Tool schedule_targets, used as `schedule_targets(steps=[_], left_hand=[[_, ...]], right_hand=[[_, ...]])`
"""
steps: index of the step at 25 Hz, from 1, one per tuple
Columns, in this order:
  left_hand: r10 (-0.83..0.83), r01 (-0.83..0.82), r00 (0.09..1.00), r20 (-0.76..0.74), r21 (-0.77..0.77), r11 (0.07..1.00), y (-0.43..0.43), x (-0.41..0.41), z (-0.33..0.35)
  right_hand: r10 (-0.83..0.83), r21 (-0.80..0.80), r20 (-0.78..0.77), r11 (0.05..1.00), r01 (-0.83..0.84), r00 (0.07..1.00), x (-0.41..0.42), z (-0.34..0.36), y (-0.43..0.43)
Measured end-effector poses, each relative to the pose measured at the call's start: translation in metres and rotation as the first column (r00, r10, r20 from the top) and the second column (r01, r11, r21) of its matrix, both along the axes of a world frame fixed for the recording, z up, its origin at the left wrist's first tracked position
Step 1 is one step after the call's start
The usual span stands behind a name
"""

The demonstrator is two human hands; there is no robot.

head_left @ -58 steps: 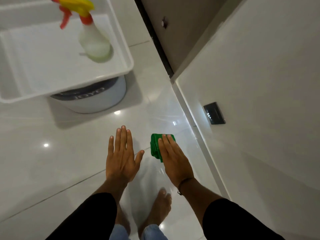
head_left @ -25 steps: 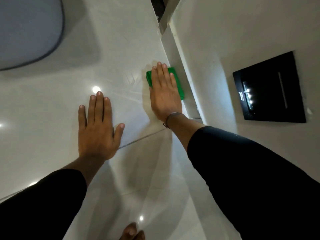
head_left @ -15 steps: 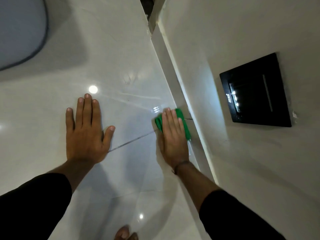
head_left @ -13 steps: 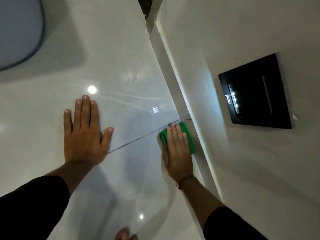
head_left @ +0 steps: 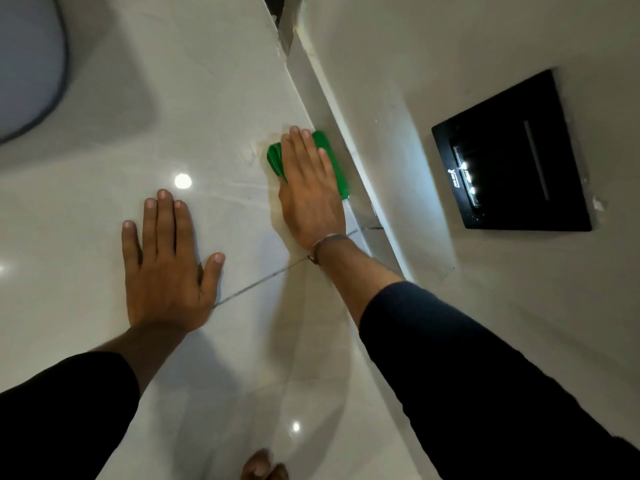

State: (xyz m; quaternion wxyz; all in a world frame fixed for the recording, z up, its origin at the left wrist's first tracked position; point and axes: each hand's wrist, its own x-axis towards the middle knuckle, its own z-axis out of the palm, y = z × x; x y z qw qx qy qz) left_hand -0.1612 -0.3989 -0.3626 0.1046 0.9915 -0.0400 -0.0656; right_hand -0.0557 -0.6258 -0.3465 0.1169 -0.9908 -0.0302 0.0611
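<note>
A folded green cloth (head_left: 334, 161) lies on the glossy white floor tiles (head_left: 214, 98), close against the skirting at the foot of the wall. My right hand (head_left: 310, 188) presses flat on the cloth with straight fingers, covering most of it. My left hand (head_left: 168, 265) rests flat on the floor to the left, fingers spread, holding nothing. Both arms wear dark sleeves.
A white skirting (head_left: 349, 133) and pale wall (head_left: 433, 57) run along the right, with a black wall panel (head_left: 512, 168) set into the wall. A grey-rimmed round container (head_left: 27, 67) stands at the top left. A bare foot (head_left: 263, 465) shows at the bottom edge.
My right hand has slid the green cloth forward along the skirting, away from me and past the tile joint. My left hand has stayed planted on the floor.
</note>
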Motion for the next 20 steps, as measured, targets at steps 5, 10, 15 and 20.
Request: schedule_targets(steps=[5,10,15,20], left_hand=[[-0.002,0.002,1.000,-0.006,-0.010,1.000,0.000,0.000,0.000],[-0.004,0.004,1.000,0.001,-0.010,1.000,0.000,0.000,-0.001],[-0.002,0.002,1.000,0.000,0.001,1.000,-0.001,-0.001,0.000],[-0.009,0.009,1.000,-0.005,0.020,1.000,0.001,-0.001,-0.001]], right_hand=[[-0.039,-0.019,-0.109,0.999,0.037,0.993,-0.169,0.011,-0.064],[-0.129,-0.172,-0.277,0.982,0.083,0.952,-0.303,0.022,-0.107],[0.025,-0.033,-0.112,0.999,-0.029,0.993,-0.150,0.015,-0.059],[-0.033,0.039,-0.011,0.999,0.033,0.999,0.025,0.005,0.013]])
